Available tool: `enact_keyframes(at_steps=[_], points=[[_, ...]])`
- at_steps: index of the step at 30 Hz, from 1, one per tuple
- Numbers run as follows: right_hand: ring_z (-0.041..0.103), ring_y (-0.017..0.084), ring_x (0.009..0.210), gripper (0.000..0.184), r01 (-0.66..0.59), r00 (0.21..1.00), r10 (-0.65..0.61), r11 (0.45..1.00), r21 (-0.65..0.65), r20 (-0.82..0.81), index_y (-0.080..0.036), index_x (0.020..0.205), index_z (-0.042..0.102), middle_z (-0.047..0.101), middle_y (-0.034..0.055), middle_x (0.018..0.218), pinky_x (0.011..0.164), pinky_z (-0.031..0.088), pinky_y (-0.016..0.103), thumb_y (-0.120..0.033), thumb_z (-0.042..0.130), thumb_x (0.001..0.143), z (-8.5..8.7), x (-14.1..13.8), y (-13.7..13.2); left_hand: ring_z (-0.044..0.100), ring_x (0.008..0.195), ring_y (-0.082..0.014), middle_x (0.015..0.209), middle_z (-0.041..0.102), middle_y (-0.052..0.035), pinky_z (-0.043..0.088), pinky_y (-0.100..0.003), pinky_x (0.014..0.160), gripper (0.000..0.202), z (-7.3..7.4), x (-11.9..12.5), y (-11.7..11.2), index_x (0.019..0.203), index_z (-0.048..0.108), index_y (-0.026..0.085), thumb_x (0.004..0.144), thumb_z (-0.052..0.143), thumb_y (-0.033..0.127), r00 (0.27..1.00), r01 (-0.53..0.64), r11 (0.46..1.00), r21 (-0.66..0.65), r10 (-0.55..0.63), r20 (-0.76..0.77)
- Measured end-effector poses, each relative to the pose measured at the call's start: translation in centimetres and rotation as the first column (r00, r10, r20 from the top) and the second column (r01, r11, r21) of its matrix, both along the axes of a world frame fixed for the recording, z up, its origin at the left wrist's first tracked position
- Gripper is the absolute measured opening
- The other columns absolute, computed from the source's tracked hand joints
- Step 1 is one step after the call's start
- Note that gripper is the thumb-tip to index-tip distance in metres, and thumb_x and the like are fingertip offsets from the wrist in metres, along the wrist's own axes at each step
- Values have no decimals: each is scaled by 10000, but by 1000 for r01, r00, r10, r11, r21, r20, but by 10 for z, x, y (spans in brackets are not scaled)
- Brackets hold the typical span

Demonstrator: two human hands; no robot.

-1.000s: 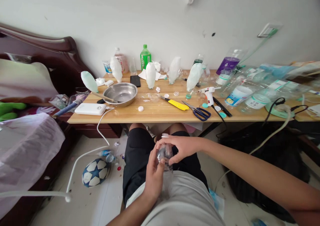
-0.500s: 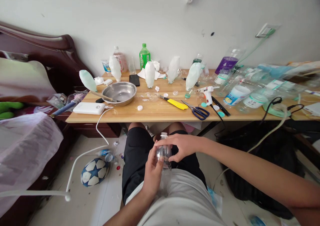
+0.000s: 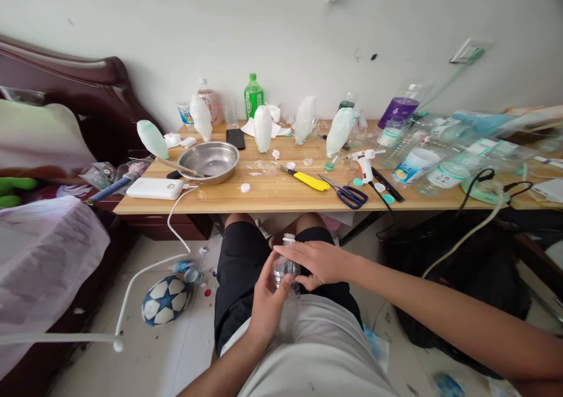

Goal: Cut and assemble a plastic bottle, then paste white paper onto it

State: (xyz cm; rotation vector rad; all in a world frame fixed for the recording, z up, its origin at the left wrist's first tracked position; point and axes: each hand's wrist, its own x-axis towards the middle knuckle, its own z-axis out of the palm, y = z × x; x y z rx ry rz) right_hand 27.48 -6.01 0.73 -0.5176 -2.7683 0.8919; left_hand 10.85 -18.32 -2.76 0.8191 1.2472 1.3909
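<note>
I sit at a wooden table (image 3: 272, 200) and hold a clear plastic bottle (image 3: 284, 268) upright over my lap, below the table's front edge. My left hand (image 3: 267, 306) is wrapped round the bottle's lower body. My right hand (image 3: 317, 262) covers its upper part, fingers curled over the shoulder, with the open neck showing just above them. No cap is on the neck.
On the table lie a steel bowl (image 3: 210, 161), a white power bank (image 3: 155, 188), a yellow utility knife (image 3: 310, 179), blue scissors (image 3: 349, 194), a glue gun (image 3: 365, 164), white-coated bottles (image 3: 263, 128) and clear bottles (image 3: 440, 151). A football (image 3: 165, 300) and a bed (image 3: 44, 250) are at left.
The white cap seen on the bottle's neck one second ago is gone, leaving the neck open. My right hand has slid lower over the bottle's top. The view has shifted slightly.
</note>
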Motion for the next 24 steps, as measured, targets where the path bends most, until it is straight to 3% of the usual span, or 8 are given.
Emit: enact_keyframes(at_steps=[4, 7, 10, 15, 19, 21, 22, 24], points=[[486, 249, 1357, 621, -88, 996, 86, 975, -206, -18, -279, 1530, 331, 480, 99, 1515, 1113, 392, 421, -410, 545, 962, 12, -1, 5, 508, 1350, -311, 1448, 568, -129, 392, -451, 1133, 669, -1, -2, 0, 1416, 518, 207, 845, 660, 526, 999, 25, 999, -31, -26, -27], [508, 240, 1321, 510, -22, 995, -8, 955, -295, -98, -239, 1449, 447, 545, 110, 1443, 1109, 385, 415, -417, 525, 977, 12, -5, -1, 456, 1393, -295, 1483, 534, -113, 336, -445, 1170, 608, -3, -2, -1, 1388, 547, 219, 889, 578, 565, 998, 3, 999, -53, -6, -65], [569, 229, 1218, 447, 32, 980, -94, 944, -329, -175, -219, 1369, 514, 606, 105, 1343, 1051, 427, 390, -402, 542, 963, 6, -7, -11, 435, 1408, -281, 1491, 524, -94, 321, -425, 1180, 580, 0, 0, -4, 1372, 556, 236, 896, 566, 567, 996, -15, 999, -45, 11, -90], [601, 225, 1098, 417, 80, 973, -141, 950, -302, -183, -219, 1324, 554, 639, 97, 1254, 969, 463, 370, -377, 560, 938, 6, -6, -18, 496, 1357, -270, 1503, 506, -93, 380, -417, 1138, 667, 8, 1, -7, 1506, 368, 277, 920, 552, 535, 994, 78, 997, -28, -80, -72], [591, 229, 1141, 412, 50, 984, -102, 943, -329, -143, -243, 1341, 562, 631, 87, 1296, 1004, 446, 386, -388, 546, 956, 16, -6, -14, 388, 1436, -278, 1576, 405, -90, 299, -432, 1188, 637, 3, -3, -4, 1460, 443, 259, 910, 549, 564, 990, 50, 998, -39, -55, -131], [570, 239, 1218, 467, 65, 976, -142, 912, -405, -163, -268, 1414, 502, 606, 92, 1357, 1033, 440, 405, -440, 506, 980, 17, -6, -11, 470, 1377, -301, 1521, 481, -107, 380, -457, 1137, 655, 1, -5, -2, 1450, 457, 255, 900, 535, 603, 995, 66, 992, -105, -73, -63], [575, 239, 1230, 511, 115, 954, -229, 878, -464, -196, -287, 1464, 437, 592, 98, 1378, 1031, 451, 412, -476, 475, 991, 17, -6, -10, 526, 1324, -309, 1471, 537, -109, 434, -463, 1091, 658, 1, -6, -1, 1446, 462, 262, 895, 531, 616, 996, 89, 987, -131, -92, -15], [636, 230, 1171, 605, 238, 837, -480, 752, -615, -263, -320, 1537, 274, 582, 117, 1386, 991, 495, 419, -547, 418, 995, 14, -7, -8, 612, 1215, -312, 1360, 632, -103, 513, -458, 999, 642, 4, -7, -1, 1423, 489, 275, 883, 550, 616, 985, 165, 977, -138, -157, 65]])
